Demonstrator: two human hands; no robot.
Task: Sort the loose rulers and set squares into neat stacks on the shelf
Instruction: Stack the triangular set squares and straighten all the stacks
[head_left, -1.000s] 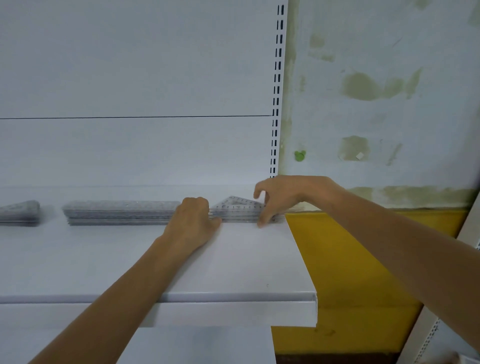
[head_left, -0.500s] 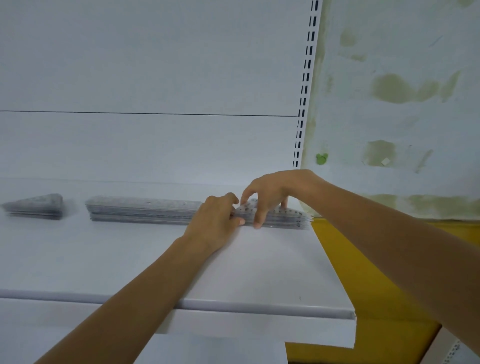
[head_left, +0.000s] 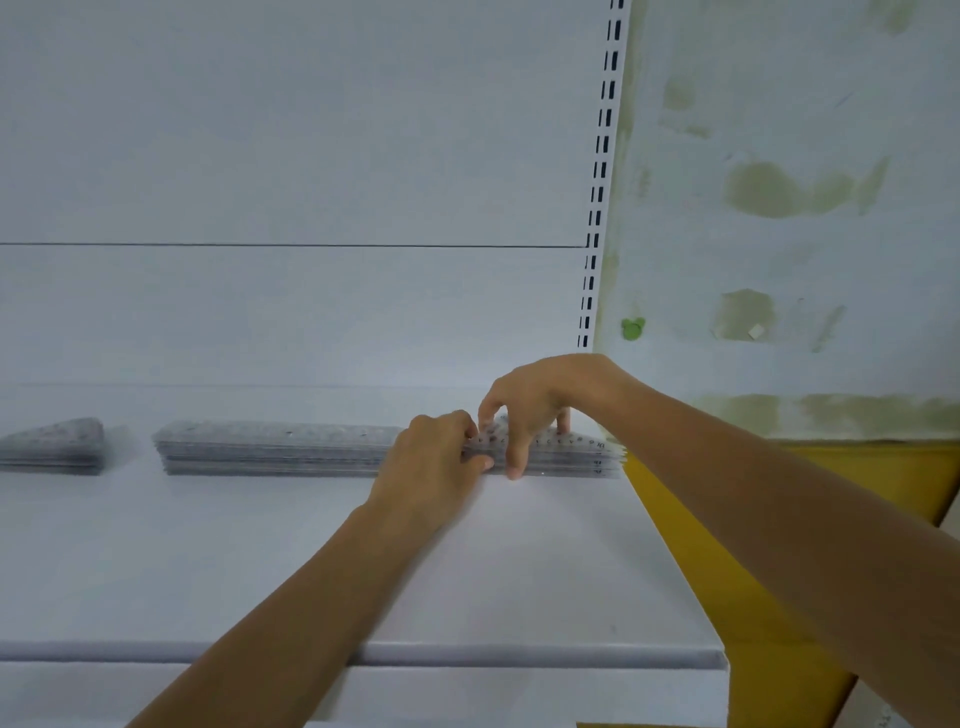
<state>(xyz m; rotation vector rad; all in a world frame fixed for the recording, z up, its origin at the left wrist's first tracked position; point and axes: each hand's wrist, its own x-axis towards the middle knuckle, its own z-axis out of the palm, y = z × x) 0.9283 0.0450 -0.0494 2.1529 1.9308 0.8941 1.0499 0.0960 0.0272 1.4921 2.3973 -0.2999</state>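
Set squares (head_left: 571, 451) between both hands (head_left: 540, 400), at the shelf (head_left: 311, 571) right end.

The shelf (head_left: 260, 571) is showing plain white. The rulers (head_left: 270, 447) are looking translucent grey, speckled with dark marks; the squares (head_left: 576, 449) at right are carrying black numerals. The upright (head_left: 602, 156) is wearing a column of black slots. The wall (head_left: 779, 104) is showing white with olive blotches, a green sticker (head_left: 632, 328), and yellow below.
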